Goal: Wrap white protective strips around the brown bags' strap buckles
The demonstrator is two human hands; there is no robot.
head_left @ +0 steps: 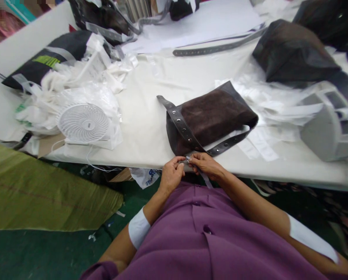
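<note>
A dark brown suede bag [211, 116] with black sides lies on the white table. Its black strap [181, 128], set with metal eyelets, crosses the front and loops along the near side. At the table's front edge, just below the bag, my left hand [172, 173] and my right hand [206, 164] meet with fingers pinched. Between them is a small silvery piece [187, 158], too small to name exactly. A thin, see-through greyish strip [206, 180] hangs beneath my right hand.
To the left, a white fan [84, 122] stands among crumpled plastic wrapping [71, 87]. Another dark bag [293, 54] and a grey tape-dispenser-like object [322, 124] are on the right. An eyeleted strap [215, 49] lies at the back.
</note>
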